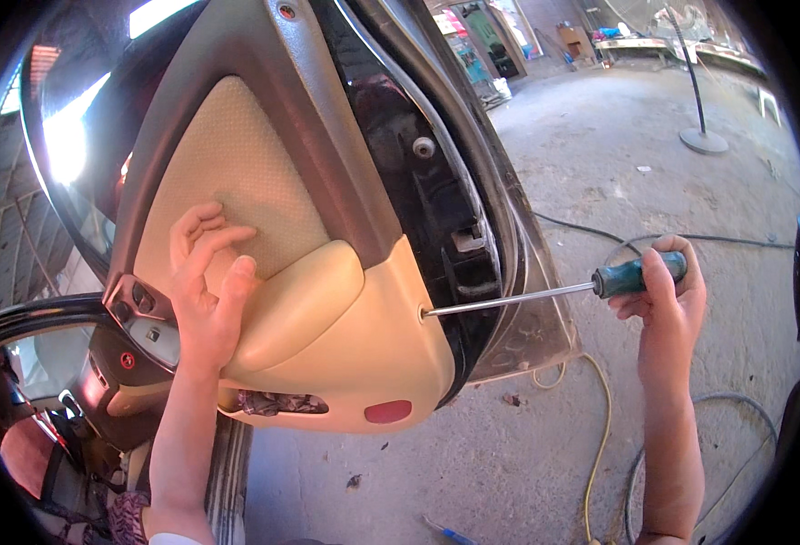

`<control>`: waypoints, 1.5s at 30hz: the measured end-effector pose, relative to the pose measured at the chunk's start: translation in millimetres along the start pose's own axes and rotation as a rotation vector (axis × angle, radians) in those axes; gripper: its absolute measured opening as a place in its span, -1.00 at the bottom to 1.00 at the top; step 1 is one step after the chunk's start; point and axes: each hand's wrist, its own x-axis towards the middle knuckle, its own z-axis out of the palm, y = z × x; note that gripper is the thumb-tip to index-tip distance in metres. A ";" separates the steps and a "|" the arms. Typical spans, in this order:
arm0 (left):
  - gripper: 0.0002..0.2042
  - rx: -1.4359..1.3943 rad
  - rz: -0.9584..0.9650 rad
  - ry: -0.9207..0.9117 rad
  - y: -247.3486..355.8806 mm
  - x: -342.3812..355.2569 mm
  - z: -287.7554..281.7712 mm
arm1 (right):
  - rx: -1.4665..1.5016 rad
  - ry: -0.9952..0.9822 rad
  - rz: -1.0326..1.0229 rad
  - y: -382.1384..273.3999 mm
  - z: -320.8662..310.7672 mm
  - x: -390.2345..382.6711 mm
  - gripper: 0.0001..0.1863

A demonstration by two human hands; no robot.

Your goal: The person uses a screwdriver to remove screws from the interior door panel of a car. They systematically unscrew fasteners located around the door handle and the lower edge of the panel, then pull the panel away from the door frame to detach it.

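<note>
A screwdriver (pixel 641 275) with a dark green handle and a long metal shaft is gripped in my right hand (pixel 668 304). Its tip meets a small round hole near the edge of a car door's beige inner panel (pixel 391 318). Over the armrest (pixel 305 304) of that panel hovers or rests my left hand (pixel 207 291), its fingers apart and slightly curled with nothing in them. Whether its palm touches the panel I cannot tell. A red reflector (pixel 389 412) and a pocket opening (pixel 282 402) sit low on the panel.
Beyond the panel runs the door's black metal edge (pixel 445 209). A yellow cord (pixel 604 400) and dark hoses (pixel 745 241) lie on the concrete floor. A blue-handled tool (pixel 450 531) is below the door. Farther off stands a round-based pole (pixel 702 141).
</note>
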 end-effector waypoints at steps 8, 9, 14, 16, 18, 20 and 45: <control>-0.77 0.028 -0.030 0.024 6.2 1.8 3.2 | -0.335 -0.218 0.224 -21.3 -35.8 7.8 -0.56; -0.77 0.035 -0.029 0.023 6.4 2.2 3.3 | -0.350 -0.243 0.272 -22.1 -38.2 8.4 -0.55; -0.76 0.068 -0.020 0.020 8.2 2.3 1.4 | -0.232 -0.325 0.142 -11.4 -44.6 4.2 -0.54; -0.76 0.075 -0.028 0.026 9.6 2.3 3.7 | -0.221 -0.313 -0.025 -9.7 -42.6 2.3 -0.54; -0.76 0.077 -0.024 0.027 9.7 4.0 4.0 | -0.208 -0.271 -0.248 -4.3 -36.5 0.2 -0.54; -0.76 0.071 -0.029 0.027 9.8 4.3 4.3 | -0.152 -0.250 -0.253 5.0 -33.7 0.2 -0.55; -0.79 0.067 -0.006 0.097 14.2 2.2 2.6 | -0.319 -0.473 -0.372 -13.1 -55.9 7.5 -0.58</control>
